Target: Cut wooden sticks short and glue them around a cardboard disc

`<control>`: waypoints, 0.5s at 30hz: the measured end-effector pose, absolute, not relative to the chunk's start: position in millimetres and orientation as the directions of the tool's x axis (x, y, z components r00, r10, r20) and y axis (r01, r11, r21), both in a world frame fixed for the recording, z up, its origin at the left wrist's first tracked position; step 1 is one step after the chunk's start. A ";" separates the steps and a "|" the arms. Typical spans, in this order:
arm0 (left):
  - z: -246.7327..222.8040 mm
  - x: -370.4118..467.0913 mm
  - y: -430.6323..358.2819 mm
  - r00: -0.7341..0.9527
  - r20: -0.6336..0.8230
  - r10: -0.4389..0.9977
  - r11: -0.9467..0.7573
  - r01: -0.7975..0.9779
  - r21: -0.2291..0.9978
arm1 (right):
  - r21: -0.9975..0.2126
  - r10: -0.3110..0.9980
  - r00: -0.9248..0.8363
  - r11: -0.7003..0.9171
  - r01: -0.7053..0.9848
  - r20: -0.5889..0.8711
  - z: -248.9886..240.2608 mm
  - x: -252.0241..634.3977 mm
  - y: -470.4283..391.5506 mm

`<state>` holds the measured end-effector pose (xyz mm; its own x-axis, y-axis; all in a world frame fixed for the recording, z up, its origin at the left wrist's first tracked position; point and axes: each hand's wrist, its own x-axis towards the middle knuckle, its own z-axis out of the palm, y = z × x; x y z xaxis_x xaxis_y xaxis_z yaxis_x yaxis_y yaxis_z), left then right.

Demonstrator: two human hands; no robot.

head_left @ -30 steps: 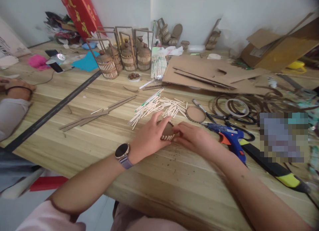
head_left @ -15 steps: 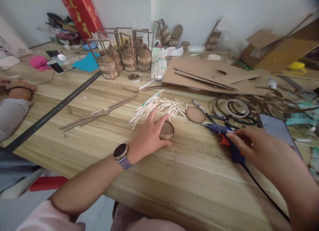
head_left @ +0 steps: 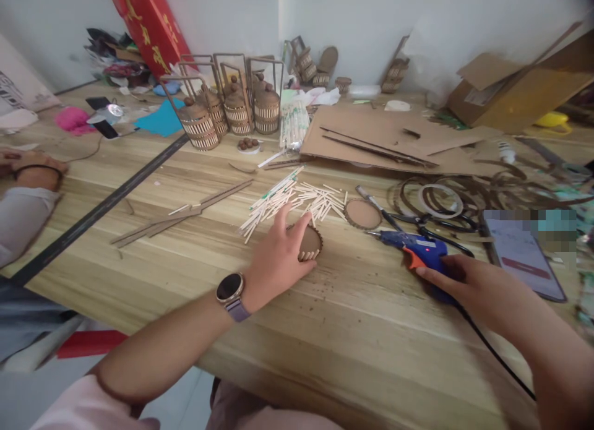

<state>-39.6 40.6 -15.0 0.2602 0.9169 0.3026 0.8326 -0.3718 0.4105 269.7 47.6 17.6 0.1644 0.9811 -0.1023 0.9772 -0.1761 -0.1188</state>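
Left hand (head_left: 278, 263): half spread, thumb and fingers around the disc's edge, steadying it.
Disc (head_left: 310, 239): on the table (head_left: 325, 343), near the middle, short sticks in a row along its near rim.
Right hand (head_left: 482, 281): curled round the glue gun (head_left: 429, 250) by its handle, thumb beside the trigger; nozzle points left.
Loose sticks (head_left: 320, 201): piled just beyond the disc.
Second disc (head_left: 363, 213): right of that pile.
Phone (head_left: 524, 257): right of the glue gun.
Baskets (head_left: 199, 127): far left.
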 end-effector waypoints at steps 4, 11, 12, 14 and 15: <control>-15.9 -39.0 41.6 0.260 0.301 0.918 -0.372 0.827 0.421 | -0.404 0.969 0.164 -0.228 0.886 -0.187 37.8 265.5 40.7; -16.1 -38.5 43.8 0.311 0.270 0.911 -0.401 0.817 0.414 | -0.867 0.970 0.107 -0.241 0.436 -0.216 21.2 235.4 23.4; -16.4 -38.9 43.7 0.319 0.273 0.908 -0.410 0.814 0.412 | -0.877 0.964 0.096 -0.266 0.400 -0.249 16.2 231.8 20.8; -16.9 -40.0 43.4 0.326 0.278 0.904 -0.418 0.809 0.414 | -0.894 0.960 0.052 -0.276 0.354 -0.276 8.2 226.1 17.0; -17.2 -40.4 43.3 0.325 0.281 0.903 -0.420 0.807 0.415 | -0.900 0.962 0.025 -0.262 0.349 -0.270 5.3 223.8 16.1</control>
